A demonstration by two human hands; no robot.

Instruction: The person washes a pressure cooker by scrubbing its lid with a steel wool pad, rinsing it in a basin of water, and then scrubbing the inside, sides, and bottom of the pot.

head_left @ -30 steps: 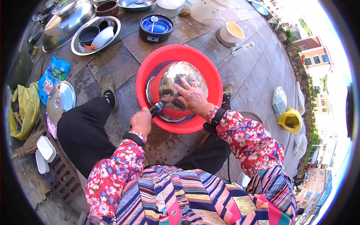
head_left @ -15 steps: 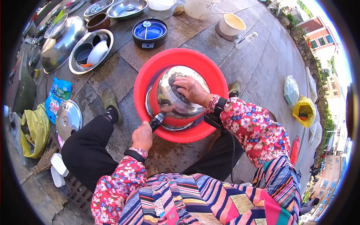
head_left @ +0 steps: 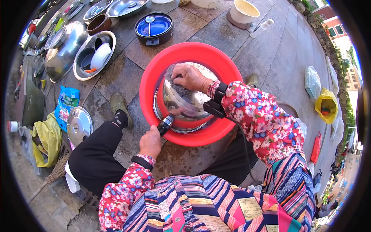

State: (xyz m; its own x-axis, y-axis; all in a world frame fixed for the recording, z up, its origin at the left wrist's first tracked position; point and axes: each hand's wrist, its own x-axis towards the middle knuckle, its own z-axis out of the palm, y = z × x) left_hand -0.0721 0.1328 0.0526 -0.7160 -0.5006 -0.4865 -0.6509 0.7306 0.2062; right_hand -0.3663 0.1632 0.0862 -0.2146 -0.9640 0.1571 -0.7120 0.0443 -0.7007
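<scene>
A shiny metal pot (head_left: 201,101) is tilted inside a red plastic basin (head_left: 152,73), its rounded outside facing up. My left hand (head_left: 150,142) is closed round its black handle (head_left: 166,123) at the basin's near-left rim. On the pot's upper surface my right hand (head_left: 192,78) is closed, with fingers curled over a grey scouring pad (head_left: 186,92) that is mostly hidden beneath it. Another metal rim (head_left: 157,106) shows under the pot, in the basin.
Beyond the basin stands a blue-lined pan (head_left: 159,26) with a spoon in it. An oval metal tray (head_left: 78,73) of bowls lies to the left, and a cream pot (head_left: 245,13) at the upper right. A metal lid (head_left: 80,127) is by my left leg.
My right hand has moved up and left over the pot, its fingers now more curled. The left hand keeps hold of the handle. The whole view has shifted slightly.
</scene>
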